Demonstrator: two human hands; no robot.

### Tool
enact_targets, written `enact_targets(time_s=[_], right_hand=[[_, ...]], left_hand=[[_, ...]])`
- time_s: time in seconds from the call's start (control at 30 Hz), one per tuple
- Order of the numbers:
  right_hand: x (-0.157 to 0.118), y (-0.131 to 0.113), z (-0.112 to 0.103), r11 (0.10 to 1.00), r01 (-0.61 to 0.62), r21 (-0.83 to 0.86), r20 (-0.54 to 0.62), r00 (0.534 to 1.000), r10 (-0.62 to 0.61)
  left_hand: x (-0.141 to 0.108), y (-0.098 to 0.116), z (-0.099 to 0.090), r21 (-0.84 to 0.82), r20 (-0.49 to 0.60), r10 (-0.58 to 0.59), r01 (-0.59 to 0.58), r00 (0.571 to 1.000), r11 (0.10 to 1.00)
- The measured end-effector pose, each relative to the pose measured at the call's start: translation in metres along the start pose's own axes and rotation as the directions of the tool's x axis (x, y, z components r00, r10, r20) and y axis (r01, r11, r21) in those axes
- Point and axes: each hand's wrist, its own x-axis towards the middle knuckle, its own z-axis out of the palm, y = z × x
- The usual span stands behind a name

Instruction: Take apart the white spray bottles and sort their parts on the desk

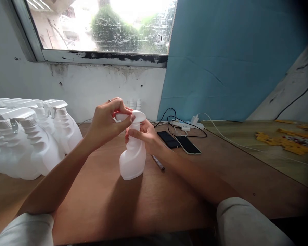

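With the left hand (108, 118) we are pinching the spray top (139, 117) of a white bottle (132, 164); with the right hand (149, 135) we are gripping its neck, holding it roughly upright between grouped bottles (45, 147) and two phones (188, 145).

Bottle (132, 162) translucent white; spray head (138, 117) white; tabletop (94, 208) brown; wall sheet (220, 61) plain blue.

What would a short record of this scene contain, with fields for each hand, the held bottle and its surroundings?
Left hand: pinches the spray head
Right hand: around the upper part of the held bottle
Bottle form: white, base down
Surface: brown table
At left: cluster of similar spray bottles
At right: dark-edged phone, pale-edged phone, pen
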Motion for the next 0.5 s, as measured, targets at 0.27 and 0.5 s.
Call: enact_targets(time_s=[0.27, 0.5], right_hand=[[0.0007, -0.0036, 0.0026, 0.999, -0.02, -0.034, -0.021, 1.0, 0.02], [0.0, -0.0001, -0.0016, 0.999, -0.021, 0.028, 0.054, 0.998, 0.02]], left_hand=[[-0.0004, 0.001, 0.0003, -0.008, 0.012, 0.006, -0.006, 1.0, 1.0], [-0.0009, -0.0002, 0.0001, -0.019, 0.021, 0.006, -0.006, 1.0, 1.0]])
